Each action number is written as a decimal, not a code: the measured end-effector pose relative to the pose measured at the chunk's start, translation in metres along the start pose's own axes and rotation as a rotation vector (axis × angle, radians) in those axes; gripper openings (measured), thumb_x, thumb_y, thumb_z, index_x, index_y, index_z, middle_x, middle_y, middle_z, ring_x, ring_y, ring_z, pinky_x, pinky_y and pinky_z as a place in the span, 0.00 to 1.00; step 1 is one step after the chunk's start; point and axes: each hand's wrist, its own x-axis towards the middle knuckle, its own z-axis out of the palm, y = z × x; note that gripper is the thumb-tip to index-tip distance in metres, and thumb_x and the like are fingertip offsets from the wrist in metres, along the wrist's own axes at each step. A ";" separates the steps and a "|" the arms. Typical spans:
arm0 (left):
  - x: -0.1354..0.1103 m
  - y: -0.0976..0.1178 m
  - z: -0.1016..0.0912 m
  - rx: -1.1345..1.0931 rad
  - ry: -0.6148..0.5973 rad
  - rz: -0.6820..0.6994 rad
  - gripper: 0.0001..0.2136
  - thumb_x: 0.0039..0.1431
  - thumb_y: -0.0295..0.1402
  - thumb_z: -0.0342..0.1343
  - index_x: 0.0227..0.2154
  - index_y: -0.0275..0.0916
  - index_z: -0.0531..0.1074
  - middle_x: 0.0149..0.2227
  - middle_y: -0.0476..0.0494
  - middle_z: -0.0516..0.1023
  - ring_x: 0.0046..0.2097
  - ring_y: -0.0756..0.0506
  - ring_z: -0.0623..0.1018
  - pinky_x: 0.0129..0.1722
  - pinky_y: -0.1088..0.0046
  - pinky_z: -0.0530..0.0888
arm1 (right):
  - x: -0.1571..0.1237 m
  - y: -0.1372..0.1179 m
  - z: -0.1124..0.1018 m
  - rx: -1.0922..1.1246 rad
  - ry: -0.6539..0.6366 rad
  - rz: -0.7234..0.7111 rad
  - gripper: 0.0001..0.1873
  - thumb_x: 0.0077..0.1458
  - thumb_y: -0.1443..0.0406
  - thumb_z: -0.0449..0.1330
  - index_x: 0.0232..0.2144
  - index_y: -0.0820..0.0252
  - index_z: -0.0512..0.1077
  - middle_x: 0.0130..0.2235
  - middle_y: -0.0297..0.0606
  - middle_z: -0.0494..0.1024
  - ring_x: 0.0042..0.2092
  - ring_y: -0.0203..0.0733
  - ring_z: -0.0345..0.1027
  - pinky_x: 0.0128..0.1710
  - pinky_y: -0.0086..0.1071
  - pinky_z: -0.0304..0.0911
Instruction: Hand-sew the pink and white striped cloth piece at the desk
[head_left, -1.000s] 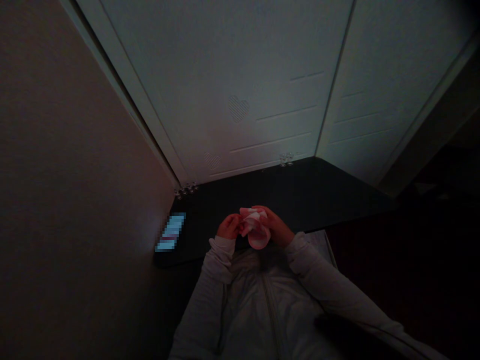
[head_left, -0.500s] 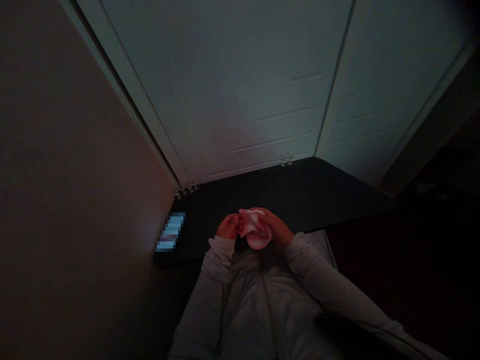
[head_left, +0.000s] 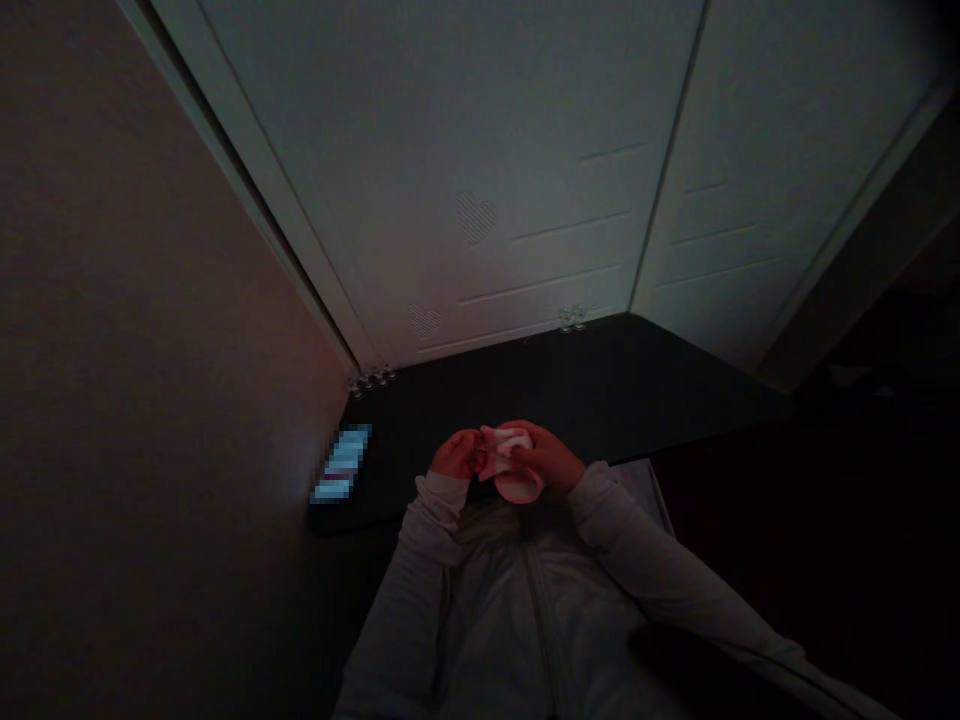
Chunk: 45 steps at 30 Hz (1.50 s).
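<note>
In dim light I hold a small pink and white piece of cloth (head_left: 512,462) close to my chest, above the near edge of a dark table (head_left: 600,390). My left hand (head_left: 455,455) is closed on its left side. My right hand (head_left: 549,457) wraps over its top and right side, fingers curled around it. A rounded pink end of the cloth hangs below my right hand. Both arms are in pale grey sleeves.
A blurred-out bright rectangle (head_left: 341,463) lies on the table's left end by the brown wall (head_left: 135,400). White panelled doors (head_left: 480,180) with heart marks stand behind the table. Something pale (head_left: 637,485) sits low at the right of my arm.
My right hand has closed further over the top of the cloth, covering more of it. My left hand has barely moved.
</note>
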 end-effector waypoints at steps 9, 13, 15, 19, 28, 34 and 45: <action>-0.001 0.000 -0.003 0.045 -0.022 -0.002 0.18 0.34 0.40 0.60 0.26 0.32 0.67 0.19 0.48 0.70 0.17 0.55 0.65 0.14 0.78 0.57 | 0.002 0.002 0.002 -0.075 0.016 -0.014 0.10 0.39 0.69 0.53 0.30 0.62 0.65 0.28 0.31 0.67 0.30 0.34 0.60 0.30 0.27 0.56; 0.000 0.000 -0.003 0.057 -0.007 0.010 0.17 0.34 0.40 0.60 0.26 0.32 0.66 0.18 0.49 0.69 0.17 0.55 0.65 0.15 0.78 0.58 | 0.001 0.002 0.001 -0.043 -0.002 -0.032 0.11 0.40 0.69 0.52 0.32 0.62 0.64 0.30 0.32 0.67 0.32 0.34 0.60 0.32 0.27 0.56; -0.001 0.000 -0.003 0.050 0.002 0.002 0.17 0.34 0.40 0.60 0.26 0.33 0.66 0.19 0.50 0.69 0.17 0.55 0.65 0.15 0.78 0.59 | 0.000 0.003 0.001 -0.016 -0.009 -0.025 0.13 0.39 0.69 0.51 0.33 0.61 0.64 0.31 0.33 0.67 0.32 0.35 0.60 0.32 0.28 0.56; -0.003 0.003 -0.002 0.008 0.016 -0.021 0.17 0.33 0.38 0.61 0.27 0.33 0.67 0.20 0.49 0.69 0.19 0.54 0.66 0.16 0.78 0.60 | -0.001 0.002 0.002 0.041 0.025 -0.020 0.16 0.39 0.69 0.51 0.36 0.59 0.63 0.33 0.33 0.66 0.34 0.36 0.60 0.32 0.28 0.57; -0.007 0.008 -0.003 -0.169 0.106 0.014 0.12 0.39 0.36 0.58 0.27 0.34 0.67 0.21 0.49 0.69 0.21 0.54 0.67 0.19 0.79 0.60 | -0.002 -0.001 0.005 -0.015 0.160 -0.099 0.16 0.42 0.64 0.54 0.37 0.56 0.59 0.38 0.34 0.64 0.38 0.37 0.59 0.39 0.31 0.56; -0.010 0.012 0.001 -0.194 0.119 -0.007 0.12 0.38 0.34 0.59 0.27 0.34 0.67 0.21 0.49 0.70 0.22 0.54 0.67 0.21 0.78 0.63 | 0.004 0.009 0.004 -0.138 0.270 -0.205 0.08 0.42 0.63 0.55 0.28 0.59 0.65 0.41 0.37 0.63 0.45 0.39 0.56 0.46 0.34 0.50; -0.004 0.009 -0.006 -0.191 0.141 -0.020 0.12 0.38 0.34 0.59 0.26 0.34 0.67 0.20 0.49 0.69 0.20 0.55 0.66 0.17 0.80 0.58 | 0.018 0.004 -0.024 -0.393 0.555 -0.179 0.12 0.49 0.61 0.48 0.30 0.60 0.67 0.35 0.39 0.68 0.39 0.39 0.60 0.39 0.32 0.55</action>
